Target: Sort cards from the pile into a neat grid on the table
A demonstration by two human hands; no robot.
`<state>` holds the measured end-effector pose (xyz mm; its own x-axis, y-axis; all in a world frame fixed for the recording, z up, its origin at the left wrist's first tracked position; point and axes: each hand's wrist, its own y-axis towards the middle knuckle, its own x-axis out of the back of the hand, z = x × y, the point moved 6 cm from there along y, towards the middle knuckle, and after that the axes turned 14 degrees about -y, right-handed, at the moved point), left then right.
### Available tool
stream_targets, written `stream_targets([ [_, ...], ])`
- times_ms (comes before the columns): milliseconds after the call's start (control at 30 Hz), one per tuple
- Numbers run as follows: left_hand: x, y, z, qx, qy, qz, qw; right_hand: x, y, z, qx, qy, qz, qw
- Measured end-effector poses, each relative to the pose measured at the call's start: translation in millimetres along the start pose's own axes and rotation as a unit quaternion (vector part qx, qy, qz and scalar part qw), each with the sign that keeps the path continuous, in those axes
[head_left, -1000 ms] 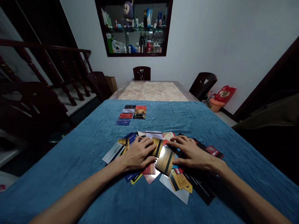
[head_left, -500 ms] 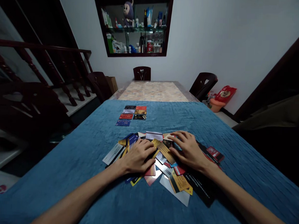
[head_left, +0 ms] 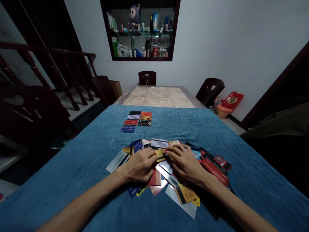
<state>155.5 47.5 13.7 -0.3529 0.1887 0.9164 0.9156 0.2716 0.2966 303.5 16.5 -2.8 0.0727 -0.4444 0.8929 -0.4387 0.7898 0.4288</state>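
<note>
A loose heap of bank-style cards lies on the blue cloth, with both my hands over it. My left hand (head_left: 141,164) has its fingers curled around the left end of a gold card (head_left: 160,156). From the other side, my right hand (head_left: 184,161) bends its fingers over the same card's right end; its thumb is hidden. A white card (head_left: 159,143) with a dark stripe sits just behind the hands. Near my right wrist are a gold striped card (head_left: 184,193) and a red card (head_left: 214,169). A grey card (head_left: 118,161) lies left of my left hand.
Beyond the heap, several cards stand apart in two columns, among them a blue card (head_left: 127,129) at the front. The blue cloth (head_left: 73,174) covers the near table. Chairs (head_left: 209,92) flank the far end, and a cabinet (head_left: 142,59) is set in the wall.
My right hand has moved left and toward me, closer to my left hand, its fingers drawing together. Blue and red cards on the right are uncovered. The view has tilted up slightly.
</note>
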Motion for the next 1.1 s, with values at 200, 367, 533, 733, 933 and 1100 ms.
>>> stream_targets([
  [200, 1.3, -2.1, 1.6, -0.019, -0.008, -0.041, 0.999, 1.9, 3.2, 2.2, 0.007, 0.019, -0.025, 0.999],
  [367, 11.7, -4.3, 6.3, -0.01, -0.067, -0.117, 0.991, -0.7, 5.6, -1.6, 0.006, 0.029, -0.053, 0.998],
  [533, 19.1, -5.9, 13.5, 0.014, -0.126, -0.18, 0.976, -3.1, 9.1, -7.5, -0.028, 0.069, -0.089, 0.993],
  [733, 20.6, -5.7, 29.1, 0.063, -0.17, -0.199, 0.963, -9.3, 11.1, -12.6, -0.07, 0.091, -0.099, 0.988],
  [933, 16.9, -7.0, 43.6, 0.077, -0.196, -0.2, 0.957, -15.7, 11.4, -19.7, -0.101, 0.133, -0.109, 0.98],
  [1100, 14.5, -8.4, 48.1, 0.067, -0.202, -0.198, 0.957, -18.1, 11.7, -20.7, -0.105, 0.141, -0.106, 0.979],
])
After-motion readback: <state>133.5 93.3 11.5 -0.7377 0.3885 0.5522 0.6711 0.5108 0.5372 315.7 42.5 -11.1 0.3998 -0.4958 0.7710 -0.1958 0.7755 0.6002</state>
